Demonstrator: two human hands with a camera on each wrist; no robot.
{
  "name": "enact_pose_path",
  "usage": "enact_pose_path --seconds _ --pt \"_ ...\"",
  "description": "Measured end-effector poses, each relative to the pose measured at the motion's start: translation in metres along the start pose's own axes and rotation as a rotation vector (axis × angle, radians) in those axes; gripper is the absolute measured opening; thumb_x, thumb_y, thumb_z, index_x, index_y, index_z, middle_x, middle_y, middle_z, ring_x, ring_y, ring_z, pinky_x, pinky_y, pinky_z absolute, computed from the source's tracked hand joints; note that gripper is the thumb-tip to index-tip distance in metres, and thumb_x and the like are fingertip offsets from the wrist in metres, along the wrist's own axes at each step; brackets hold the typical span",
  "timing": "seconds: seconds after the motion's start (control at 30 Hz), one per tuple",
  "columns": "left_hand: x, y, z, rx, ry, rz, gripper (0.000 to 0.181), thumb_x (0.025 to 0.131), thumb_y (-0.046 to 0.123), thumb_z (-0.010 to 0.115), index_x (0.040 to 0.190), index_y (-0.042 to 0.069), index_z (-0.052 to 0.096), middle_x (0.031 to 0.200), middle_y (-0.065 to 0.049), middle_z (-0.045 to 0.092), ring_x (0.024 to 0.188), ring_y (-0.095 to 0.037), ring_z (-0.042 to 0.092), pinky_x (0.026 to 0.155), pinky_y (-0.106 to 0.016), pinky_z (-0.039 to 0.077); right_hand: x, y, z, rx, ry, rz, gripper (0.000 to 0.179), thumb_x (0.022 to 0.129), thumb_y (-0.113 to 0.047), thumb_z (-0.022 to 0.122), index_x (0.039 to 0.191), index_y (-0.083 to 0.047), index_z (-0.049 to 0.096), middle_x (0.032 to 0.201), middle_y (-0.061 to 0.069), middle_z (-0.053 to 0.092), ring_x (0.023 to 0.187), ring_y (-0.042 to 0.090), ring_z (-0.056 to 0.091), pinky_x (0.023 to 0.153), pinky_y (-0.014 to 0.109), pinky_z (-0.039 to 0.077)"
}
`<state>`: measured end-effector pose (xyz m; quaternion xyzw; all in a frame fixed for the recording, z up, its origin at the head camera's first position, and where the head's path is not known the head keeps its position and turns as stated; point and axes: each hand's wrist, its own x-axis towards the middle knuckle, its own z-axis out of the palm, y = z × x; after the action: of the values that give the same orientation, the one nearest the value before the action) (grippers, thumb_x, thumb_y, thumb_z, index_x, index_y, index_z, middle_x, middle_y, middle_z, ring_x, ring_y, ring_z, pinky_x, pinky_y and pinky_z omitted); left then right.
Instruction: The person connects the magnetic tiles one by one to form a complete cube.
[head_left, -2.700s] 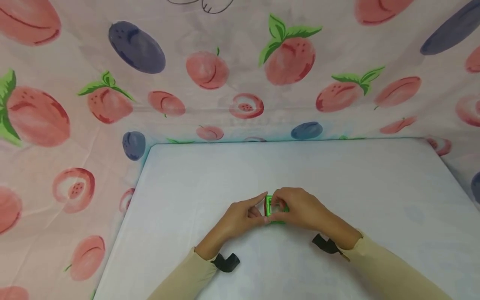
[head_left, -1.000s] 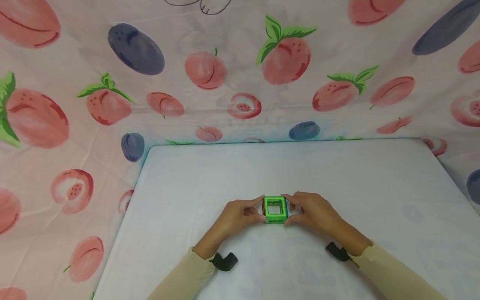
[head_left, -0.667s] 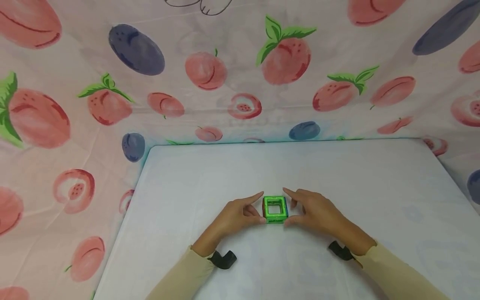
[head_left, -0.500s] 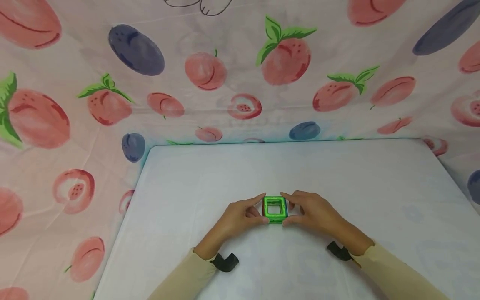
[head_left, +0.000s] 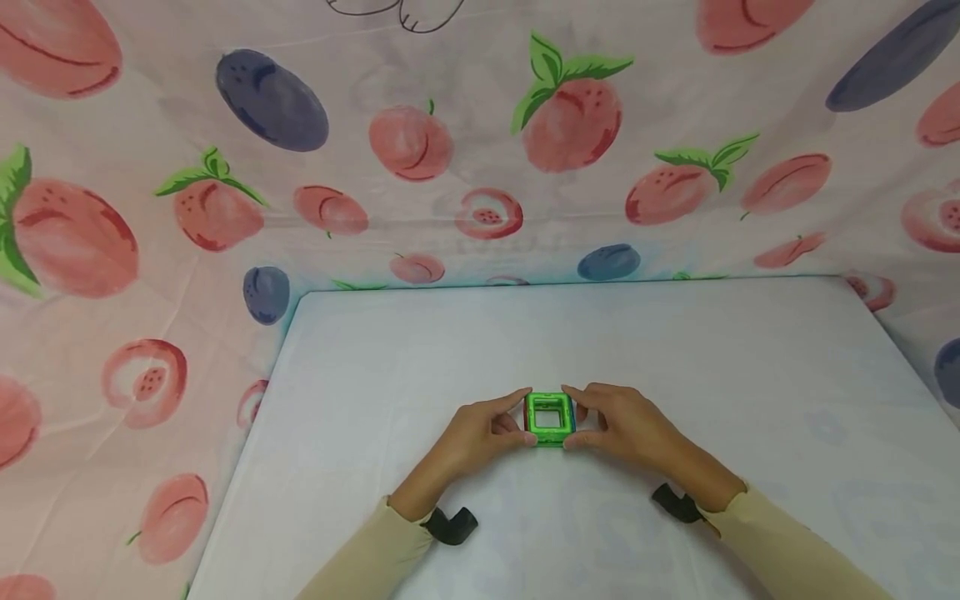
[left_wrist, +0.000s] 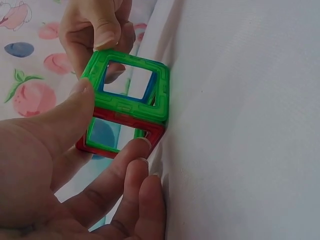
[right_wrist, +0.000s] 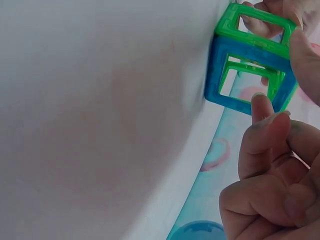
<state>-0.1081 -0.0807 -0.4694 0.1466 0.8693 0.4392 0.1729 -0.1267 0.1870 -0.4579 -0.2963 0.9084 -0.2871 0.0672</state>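
Note:
A small hollow cube of magnetic building tiles [head_left: 550, 436] rests on the table between both hands. Its top and near side are green. A red tile [left_wrist: 131, 120] forms the left side and a blue tile [right_wrist: 214, 70] the right. My left hand [head_left: 480, 433] holds the cube's left edges, thumb at the front corner and index finger at the back. On the opposite side, my right hand [head_left: 626, 425] pinches the front and back corners the same way. One right fingertip also overlaps the blue tile's opening in the right wrist view.
The white table [head_left: 405, 350] extends around the cube. Behind it and along the left hangs a fruit-print cloth [head_left: 442, 75]. A black curved piece sits at each wrist, on the left [head_left: 452, 527] and on the right [head_left: 677, 503].
My right hand has moved from over the cube's top to its right side. Both index fingers lifted off briefly, then came back to the corners. The cube stays about where it was.

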Motion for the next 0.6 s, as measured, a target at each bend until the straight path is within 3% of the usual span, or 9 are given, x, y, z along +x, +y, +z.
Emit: enact_pose_path --seconds 0.27,0.6 --pt "0.001 -0.002 -0.005 -0.066 -0.039 -0.031 0.07 0.09 0.036 0.08 0.152 0.025 0.051 0.094 0.007 0.073 0.085 -0.005 0.065 0.083 -0.027 0.051 -0.002 0.014 0.0 0.086 -0.008 -0.015 0.069 0.078 -0.033 0.088 0.136 -0.004 0.065 0.082 -0.014 0.06 0.061 -0.003 0.044 0.055 0.019 0.042" --pt "0.002 0.001 -0.005 -0.063 -0.014 -0.035 0.067 0.088 0.034 0.081 0.148 0.023 0.055 0.094 0.007 0.074 0.083 -0.004 0.063 0.079 -0.024 0.05 0.005 0.016 -0.005 0.076 -0.012 -0.049 0.068 0.073 -0.036 0.09 0.132 -0.007 0.069 0.076 -0.018 0.058 0.061 -0.004 0.041 0.054 0.019 0.039"
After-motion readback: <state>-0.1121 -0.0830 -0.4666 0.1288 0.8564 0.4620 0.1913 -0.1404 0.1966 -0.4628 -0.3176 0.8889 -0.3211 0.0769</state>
